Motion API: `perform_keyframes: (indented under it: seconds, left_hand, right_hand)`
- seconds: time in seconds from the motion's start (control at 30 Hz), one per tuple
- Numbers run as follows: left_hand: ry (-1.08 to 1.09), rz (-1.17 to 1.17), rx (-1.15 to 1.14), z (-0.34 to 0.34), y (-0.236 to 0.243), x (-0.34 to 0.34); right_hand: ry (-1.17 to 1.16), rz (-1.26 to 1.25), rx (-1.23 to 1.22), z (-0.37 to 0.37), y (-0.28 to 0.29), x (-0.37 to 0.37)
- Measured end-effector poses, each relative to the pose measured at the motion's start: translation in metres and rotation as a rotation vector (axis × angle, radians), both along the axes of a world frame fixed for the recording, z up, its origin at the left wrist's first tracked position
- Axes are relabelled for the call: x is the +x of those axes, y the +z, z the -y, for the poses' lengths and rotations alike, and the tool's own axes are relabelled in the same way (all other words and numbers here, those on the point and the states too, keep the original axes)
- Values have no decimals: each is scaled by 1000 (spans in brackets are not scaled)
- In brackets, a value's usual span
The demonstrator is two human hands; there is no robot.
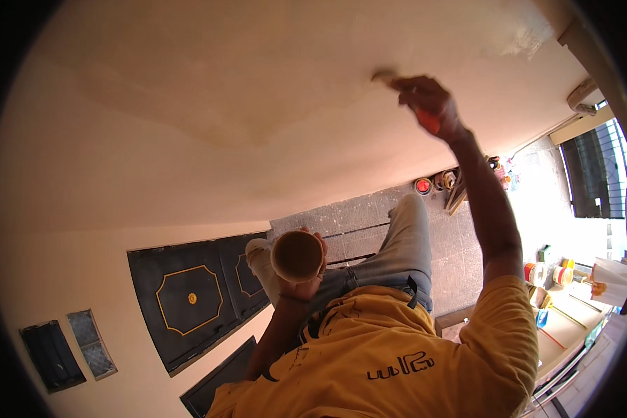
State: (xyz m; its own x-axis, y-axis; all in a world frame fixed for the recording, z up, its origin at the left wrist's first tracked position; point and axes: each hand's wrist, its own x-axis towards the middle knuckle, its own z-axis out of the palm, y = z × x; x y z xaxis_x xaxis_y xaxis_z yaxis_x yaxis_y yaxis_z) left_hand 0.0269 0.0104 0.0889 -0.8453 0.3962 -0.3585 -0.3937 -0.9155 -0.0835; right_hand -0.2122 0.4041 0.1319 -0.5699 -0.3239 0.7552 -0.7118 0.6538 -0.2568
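Note:
My right hand (428,104) is raised at the upper right, its fingers closed round a small paintbrush (384,75) whose tip meets the pale wall (258,76). Motion blurs the brush, and a red-orange patch shows at the palm. Darker, damp-looking patches spread over the wall to the left of the brush. Low in the middle, my left hand (316,277) is wrapped round a round, open-topped tub (296,256), held with its mouth towards me. The tub's inside looks brownish, and I cannot tell how much is in it.
Dark double doors (188,299) with gold trim stand at the left. By the wall's foot on the paved floor (460,244) are an open can of red paint (423,185) and other cans. White buckets (563,276) and long-handled tools lie at the right.

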Motion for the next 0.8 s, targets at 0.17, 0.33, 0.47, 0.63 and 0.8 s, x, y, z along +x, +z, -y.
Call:
perform_keyframes:
  seconds: [0.17, 0.33, 0.47, 0.63, 0.8]
  left_hand:
    - [-61, 57, 21, 4, -17, -2]
    - [-94, 137, 51, 0, -22, -6]
    - [-110, 109, 43, -1, -15, -8]
    - [-96, 125, 79, 0, -10, -11]
    - [-76, 96, 62, -11, -2, -14]
  right_hand:
    - [-177, -361, -117, -31, 81, 12]
    - [-308, -480, 116, -26, 4, 9]
    - [-158, -166, 186, -4, -60, 31]
    - [-52, -57, 61, -46, -32, 12]
    - [-155, -195, -137, -80, 84, 8]
